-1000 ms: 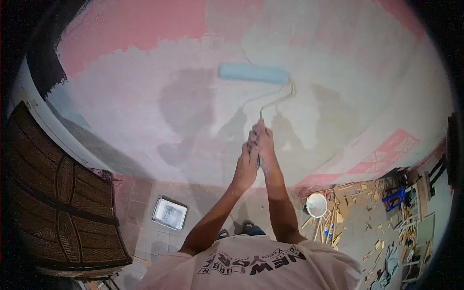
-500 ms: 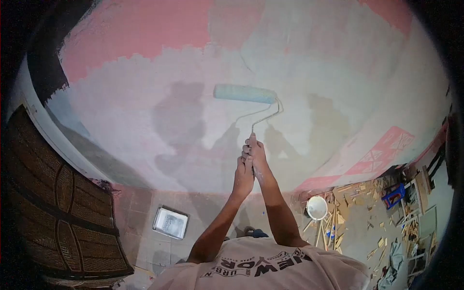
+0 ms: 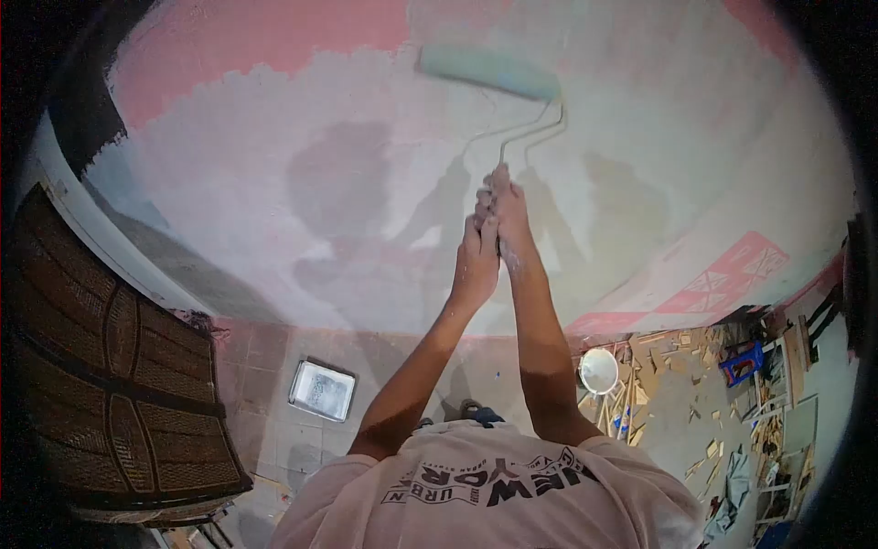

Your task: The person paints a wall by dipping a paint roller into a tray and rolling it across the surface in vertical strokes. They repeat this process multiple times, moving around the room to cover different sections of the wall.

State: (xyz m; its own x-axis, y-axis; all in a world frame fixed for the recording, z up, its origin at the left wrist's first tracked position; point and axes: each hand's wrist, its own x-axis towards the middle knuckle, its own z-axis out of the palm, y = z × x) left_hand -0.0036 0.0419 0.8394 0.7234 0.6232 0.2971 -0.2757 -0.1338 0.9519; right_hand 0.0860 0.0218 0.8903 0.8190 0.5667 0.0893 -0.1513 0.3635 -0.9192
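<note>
Both my hands grip the handle of a paint roller [image 3: 489, 73], one above the other. My right hand [image 3: 508, 206] is wrapped round the handle higher up, just below the bent wire frame. Lower down, my left hand [image 3: 477, 261] is closed on the same handle. Pale paint smears show on my skin. The light blue-green roller sleeve lies against the wall [image 3: 366, 265], tilted down to the right. Pale paint covers most of this wall, with a pink patch [image 3: 274, 37] at the upper left.
On the tiled floor to the left sits a paint tray [image 3: 323, 391]. A white bucket [image 3: 599, 371] stands right of my arms, beside scattered wood scraps [image 3: 677, 366]. A blue stool [image 3: 742, 362] is farther right. Dark woven-panel doors [image 3: 119, 366] fill the left side.
The roller has moved up the wall and slightly right, both arms stretching farther out with it. Its sleeve tilts more than before. Both hands keep their hold.
</note>
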